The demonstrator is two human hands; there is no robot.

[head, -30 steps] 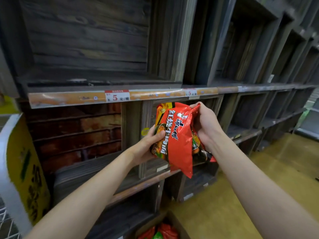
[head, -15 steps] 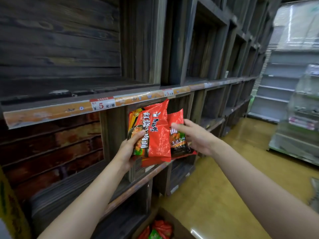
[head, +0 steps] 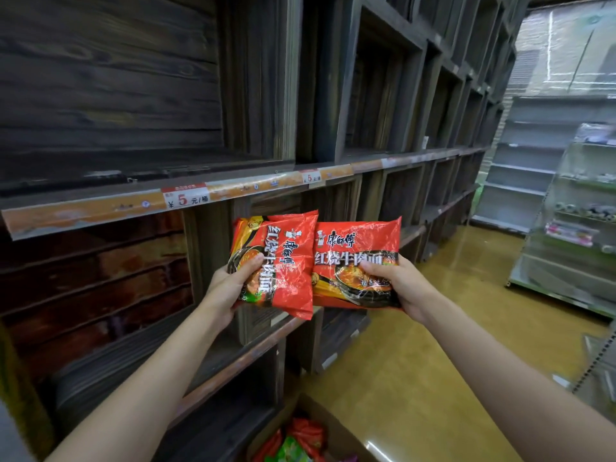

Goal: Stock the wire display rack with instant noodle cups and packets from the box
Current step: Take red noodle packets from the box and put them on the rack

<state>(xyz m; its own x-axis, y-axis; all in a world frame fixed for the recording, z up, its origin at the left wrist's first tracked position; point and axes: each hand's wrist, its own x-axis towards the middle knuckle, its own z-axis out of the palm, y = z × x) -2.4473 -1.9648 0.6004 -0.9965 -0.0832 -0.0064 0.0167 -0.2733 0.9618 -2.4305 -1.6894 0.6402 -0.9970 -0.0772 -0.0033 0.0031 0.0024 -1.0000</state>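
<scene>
1. Shop aisle: dark wooden shelving (head: 253, 95) fills the left and centre, glossy yellow floor (head: 416, 378) to the right, pale metal racks (head: 566, 201) in the blurred background.
2. Left hand (head: 230, 288) grips a red noodle packet (head: 280, 261); thumb lies over the packet's front, fingers curl behind it and are hidden. The packet is turned sideways, its print running vertically.
3. Right hand (head: 400, 285) grips a second red packet (head: 358, 261) at its lower right corner, thumb on the front, fingers wrapped underneath. This packet is held with its print reading level.
4. The two packets sit side by side, inner edges touching or overlapping slightly; cannot tell which.
5. Both packets are held in the air in front of a wooden cubby, below the orange price strip (head: 186, 198) with a "5" tag.
6. Cardboard box (head: 320, 408) on the floor at the bottom edge, by the shelf base; more red and green packets (head: 300, 441) lie inside it.
7. Wire display rack: only a sliver of wire (head: 596, 365) at the right edge, too blurred to confirm.
</scene>
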